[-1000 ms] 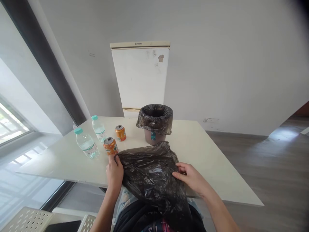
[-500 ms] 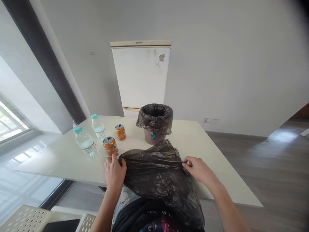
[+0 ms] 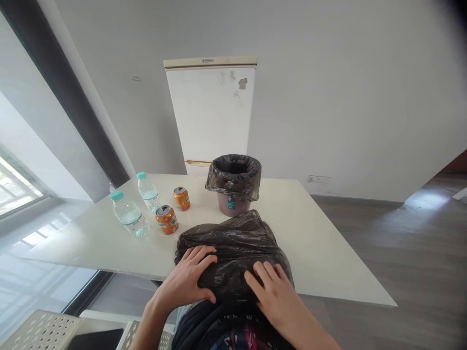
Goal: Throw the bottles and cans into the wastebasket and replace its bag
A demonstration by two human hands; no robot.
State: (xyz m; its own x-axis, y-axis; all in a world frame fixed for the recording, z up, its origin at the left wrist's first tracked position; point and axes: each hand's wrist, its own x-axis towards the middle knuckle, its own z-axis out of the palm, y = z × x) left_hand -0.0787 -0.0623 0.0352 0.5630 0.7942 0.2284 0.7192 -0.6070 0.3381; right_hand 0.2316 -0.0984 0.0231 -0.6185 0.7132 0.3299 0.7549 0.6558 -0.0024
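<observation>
At six o'clock, along the near edge of the table (image 3: 328, 253), a black bag (image 3: 242, 228) is lying crumpled, a lined bin (image 3: 239, 208) standing at twelve from it. The left hand (image 3: 189, 279) is resting there, fingers and thumb spread; the right hand's (image 3: 275, 294) fingers are fanning apart—whether a hidden thumb is pinching, I cannot tell. Loose folds could be slipping lapward, ungripped—or catching the nearer orange can (image 3: 167, 221) towards ten.

I cannot read any word with certainty. The refrigerator (image 3: 209, 112) bears a small brand mark (image 3: 207, 61) at its top; the bin (image 3: 243, 206) has a dark label (image 3: 231, 202); the cans (image 3: 167, 220) and bottles (image 3: 135, 223) carry printing, all too small for me.
</observation>
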